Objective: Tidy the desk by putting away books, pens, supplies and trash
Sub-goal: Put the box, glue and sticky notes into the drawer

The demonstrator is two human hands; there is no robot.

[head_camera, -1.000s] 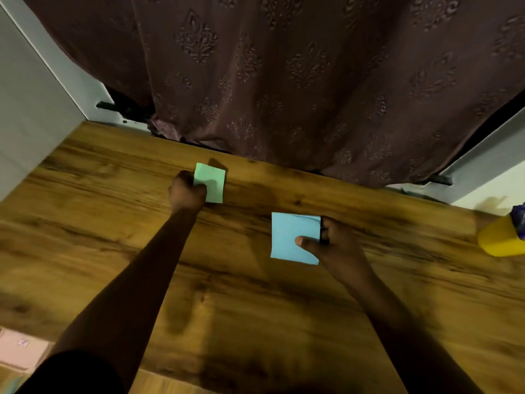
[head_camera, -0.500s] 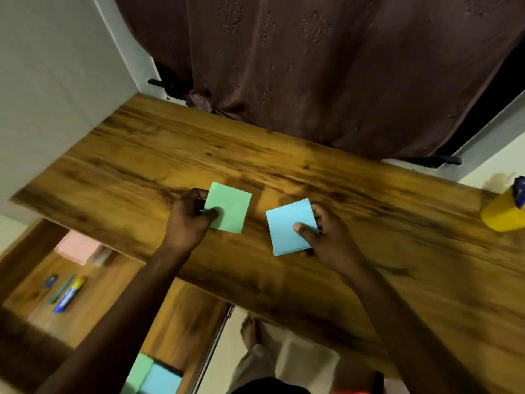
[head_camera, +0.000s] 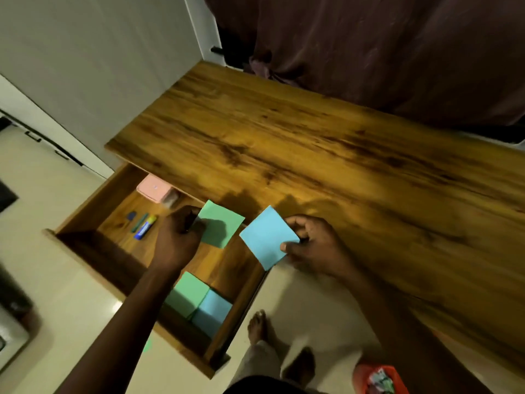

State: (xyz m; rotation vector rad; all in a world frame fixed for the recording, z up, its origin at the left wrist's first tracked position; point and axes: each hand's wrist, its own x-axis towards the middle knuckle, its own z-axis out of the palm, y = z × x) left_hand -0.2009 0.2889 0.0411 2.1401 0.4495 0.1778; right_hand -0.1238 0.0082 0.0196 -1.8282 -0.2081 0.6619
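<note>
A glue stick (head_camera: 145,227) lay in the open drawer (head_camera: 93,200) at nine o'clock of the left hand (head_camera: 177,240), which pinched a green sticky-note pad (head_camera: 220,224), while at three o'clock the right hand (head_camera: 315,245) pinched a blue sticky-note pad (head_camera: 268,237) over the desk (head_camera: 312,143) edge.

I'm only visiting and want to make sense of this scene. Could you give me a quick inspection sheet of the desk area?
Surface: wooden desk, with its drawer open on the left.
Job's things: green pad and blue pad, both held at the desk's front edge; green stack and blue stack in the drawer.
Clutter: pink box, green pen and blue tube in the drawer.
Hands: left hand pinches the green pad; right hand pinches the blue pad.
Cables: nothing seen.
Surroundings: curtain behind the desk, orange container on the floor.
</note>
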